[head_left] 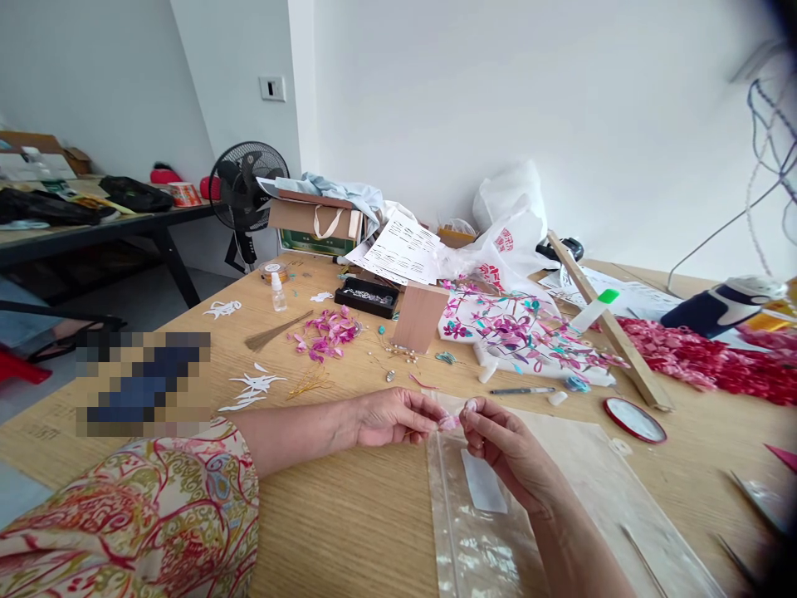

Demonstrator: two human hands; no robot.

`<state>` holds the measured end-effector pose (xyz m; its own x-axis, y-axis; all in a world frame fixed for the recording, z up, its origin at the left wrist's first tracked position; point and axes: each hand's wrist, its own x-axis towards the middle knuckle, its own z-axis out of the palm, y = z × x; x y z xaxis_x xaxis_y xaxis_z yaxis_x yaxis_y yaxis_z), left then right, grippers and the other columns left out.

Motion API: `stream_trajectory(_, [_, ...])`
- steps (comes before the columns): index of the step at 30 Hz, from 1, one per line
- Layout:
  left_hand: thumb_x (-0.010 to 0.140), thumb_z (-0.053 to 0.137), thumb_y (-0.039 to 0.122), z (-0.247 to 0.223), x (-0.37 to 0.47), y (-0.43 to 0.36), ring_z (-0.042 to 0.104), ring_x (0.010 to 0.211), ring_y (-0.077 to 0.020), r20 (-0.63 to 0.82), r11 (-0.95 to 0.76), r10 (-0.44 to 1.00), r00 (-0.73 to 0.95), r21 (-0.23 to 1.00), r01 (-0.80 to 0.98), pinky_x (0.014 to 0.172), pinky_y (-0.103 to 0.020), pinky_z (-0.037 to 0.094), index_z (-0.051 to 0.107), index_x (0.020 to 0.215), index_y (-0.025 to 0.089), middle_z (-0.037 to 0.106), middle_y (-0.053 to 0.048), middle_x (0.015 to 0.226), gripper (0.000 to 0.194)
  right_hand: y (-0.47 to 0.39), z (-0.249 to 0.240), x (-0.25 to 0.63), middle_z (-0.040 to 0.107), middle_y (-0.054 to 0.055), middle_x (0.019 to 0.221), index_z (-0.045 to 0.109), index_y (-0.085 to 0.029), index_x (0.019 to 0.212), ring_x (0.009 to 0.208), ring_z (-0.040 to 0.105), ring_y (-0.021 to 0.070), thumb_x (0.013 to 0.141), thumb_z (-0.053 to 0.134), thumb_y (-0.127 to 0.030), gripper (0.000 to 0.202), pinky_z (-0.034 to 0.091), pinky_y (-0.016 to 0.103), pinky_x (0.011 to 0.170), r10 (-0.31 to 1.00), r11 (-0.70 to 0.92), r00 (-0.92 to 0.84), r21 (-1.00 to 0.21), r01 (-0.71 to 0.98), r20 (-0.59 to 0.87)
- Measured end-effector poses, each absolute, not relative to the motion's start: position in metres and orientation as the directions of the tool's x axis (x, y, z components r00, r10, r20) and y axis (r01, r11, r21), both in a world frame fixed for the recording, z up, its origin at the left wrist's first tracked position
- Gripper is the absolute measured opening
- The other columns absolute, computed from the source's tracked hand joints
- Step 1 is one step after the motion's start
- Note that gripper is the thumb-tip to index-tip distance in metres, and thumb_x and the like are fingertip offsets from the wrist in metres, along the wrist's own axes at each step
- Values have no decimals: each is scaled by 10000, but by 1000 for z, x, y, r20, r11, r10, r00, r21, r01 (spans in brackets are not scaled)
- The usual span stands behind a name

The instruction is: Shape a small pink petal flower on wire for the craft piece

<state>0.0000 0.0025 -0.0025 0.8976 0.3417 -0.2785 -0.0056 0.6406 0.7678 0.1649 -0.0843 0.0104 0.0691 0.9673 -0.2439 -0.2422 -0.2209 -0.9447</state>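
Observation:
Just above the near end of a clear zip bag [464, 548], a small pale pink petal [449, 423] is stretched between my two hands. My left hand [398, 418] pinches its left side, thumb against forefinger. On the other side, my right hand [504, 453] is closed at the petal's right edge, and a whitish bit shows at its fingertips, too small to name. A white rectangular slip [484, 482] lies on the bag below my right hand. Beyond my left hand are loose pink petals [327, 332], white petal-shaped pieces [254, 386] and thin golden wires [310, 382].
Past the hands stand a wooden block [420, 317], a black tray [367, 297] and a spray bottle [277, 292]. Flowered sprigs [529, 328] lie near a wooden bar [613, 328]. A pen [521, 390], a red-rimmed round lid [635, 419] and metal tweezers [642, 558] lie rightward.

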Motion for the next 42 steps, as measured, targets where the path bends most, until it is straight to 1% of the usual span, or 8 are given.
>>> stream_trajectory(9, [528,729,137,8,1,3,482,552,-19,-221,647,397,891,756,-101,553,-172,329,609,798,145,572,24,767,295,-84,11,174,436,-56,556,521,-187,633,460,329,56,650,641,-336,192,268,211,460,969,-201,86,-944,-260,-230])
stream_trajectory(12, [518,737,152,15,2,3,483,538,-19,-234,648,457,858,749,-141,568,-168,344,610,748,118,568,26,687,265,-85,12,175,426,-57,541,516,-179,614,457,327,53,645,647,-336,206,259,205,452,968,-199,98,-949,-246,-229])
stream_trajectory(15, [529,732,170,22,1,4,487,526,-29,-223,615,511,830,769,-172,579,-171,353,598,670,108,551,30,588,204,-86,19,169,427,-56,511,512,-168,589,455,331,53,644,647,-337,222,248,198,445,963,-231,97,-954,-191,-253])
stream_trajectory(21, [523,733,198,32,-2,0,489,529,-35,-211,582,570,794,786,-209,612,-187,356,576,605,104,550,24,585,200,-94,46,143,422,-62,457,537,-160,599,438,319,48,626,647,-362,231,234,187,430,949,-297,92,-954,-47,-300])
stream_trajectory(25, [525,729,220,39,-2,-9,474,540,-49,-160,530,642,750,800,-282,609,-203,340,574,599,101,537,18,571,209,-93,46,121,399,-70,444,540,-161,601,431,302,44,606,656,-378,246,232,178,415,952,-247,159,-963,-109,-262])
stream_trajectory(31, [515,726,263,47,-4,-20,463,586,-80,-30,368,781,623,829,-422,633,-227,326,540,567,113,508,18,557,244,-86,40,95,426,-69,508,598,-171,705,443,318,40,552,696,-345,251,266,167,410,936,-138,279,-952,-273,-216])
stream_trajectory(36, [508,719,353,47,-9,-25,427,536,-78,-65,368,802,594,836,-406,562,-229,301,504,558,126,464,30,532,317,-82,40,80,416,-67,503,599,-168,655,436,310,41,542,704,-328,223,250,166,392,949,-96,250,-933,-348,-191])
stream_trajectory(42, [544,695,341,39,-17,-27,441,542,-85,-52,374,805,591,818,-437,546,-229,302,511,613,129,479,22,569,290,-79,35,70,413,-65,459,579,-160,607,418,320,45,541,707,-332,225,241,174,392,951,-93,244,-926,-365,-192])
